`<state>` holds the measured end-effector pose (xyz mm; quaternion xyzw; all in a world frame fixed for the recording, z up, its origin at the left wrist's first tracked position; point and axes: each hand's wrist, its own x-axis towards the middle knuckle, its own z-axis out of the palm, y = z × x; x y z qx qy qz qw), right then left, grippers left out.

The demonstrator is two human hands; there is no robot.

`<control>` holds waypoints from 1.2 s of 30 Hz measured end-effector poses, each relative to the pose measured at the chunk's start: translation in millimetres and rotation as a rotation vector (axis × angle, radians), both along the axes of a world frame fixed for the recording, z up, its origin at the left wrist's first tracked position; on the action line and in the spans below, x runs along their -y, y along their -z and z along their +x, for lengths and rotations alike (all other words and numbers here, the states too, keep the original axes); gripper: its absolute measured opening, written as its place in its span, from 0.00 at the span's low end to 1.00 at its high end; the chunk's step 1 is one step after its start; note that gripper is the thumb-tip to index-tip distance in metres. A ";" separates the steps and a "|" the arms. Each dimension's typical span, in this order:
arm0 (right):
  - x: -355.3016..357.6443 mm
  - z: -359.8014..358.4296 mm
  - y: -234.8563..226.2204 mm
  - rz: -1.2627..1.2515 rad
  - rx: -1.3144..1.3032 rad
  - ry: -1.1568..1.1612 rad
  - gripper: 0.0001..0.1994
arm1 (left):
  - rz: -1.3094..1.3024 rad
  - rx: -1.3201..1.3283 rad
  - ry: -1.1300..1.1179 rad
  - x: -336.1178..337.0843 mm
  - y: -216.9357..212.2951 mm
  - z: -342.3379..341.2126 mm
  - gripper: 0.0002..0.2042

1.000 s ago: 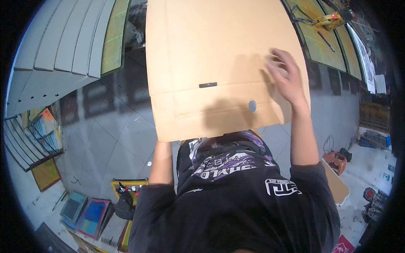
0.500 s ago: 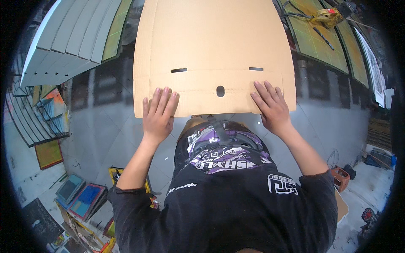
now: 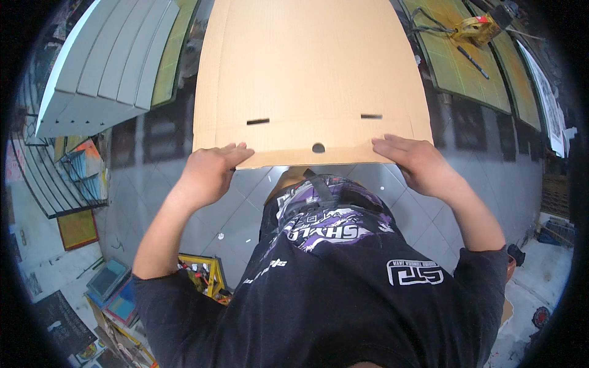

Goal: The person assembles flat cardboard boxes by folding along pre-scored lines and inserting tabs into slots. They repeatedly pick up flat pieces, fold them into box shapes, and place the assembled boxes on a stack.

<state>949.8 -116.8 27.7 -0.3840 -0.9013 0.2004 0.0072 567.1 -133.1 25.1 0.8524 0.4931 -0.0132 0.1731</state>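
A large flat sheet of brown cardboard (image 3: 307, 73) with two slots and a round hole near its close edge lies out in front of me over the grey tiled floor. My left hand (image 3: 208, 172) rests on the near left corner of the sheet, fingers pointing right along its edge. On the near right corner lies my right hand (image 3: 417, 162), fingers flat and pointing left. Both hands press on the cardboard's near edge, and I cannot tell whether either one grips it. My black printed shirt fills the lower view.
Grey panels (image 3: 104, 61) lean stacked at the upper left. Green-yellow framed screens (image 3: 460, 61) lie at the upper right with a yellow tool (image 3: 475, 27) on them. A dark wire rack (image 3: 55, 178) stands at left, with a yellow frame (image 3: 202, 276) and small boxes lower left.
The cardboard was turned so its slotted edge faces me and has shifted farther away. My hands went from one gripping each side to both resting flat on the near corners, now wider apart.
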 end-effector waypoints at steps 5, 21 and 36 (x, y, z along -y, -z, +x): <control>-73.1 -13.3 -50.0 -0.495 0.031 -0.029 0.14 | -0.575 -0.003 0.129 -82.8 -38.1 -9.6 0.18; -233.5 -3.2 23.5 -1.464 0.001 0.090 0.15 | -1.387 0.205 0.060 -244.1 16.8 -16.8 0.12; -1.3 5.2 -13.2 -0.080 -0.083 0.090 0.27 | 0.081 0.032 -0.331 26.9 -10.9 -45.0 0.43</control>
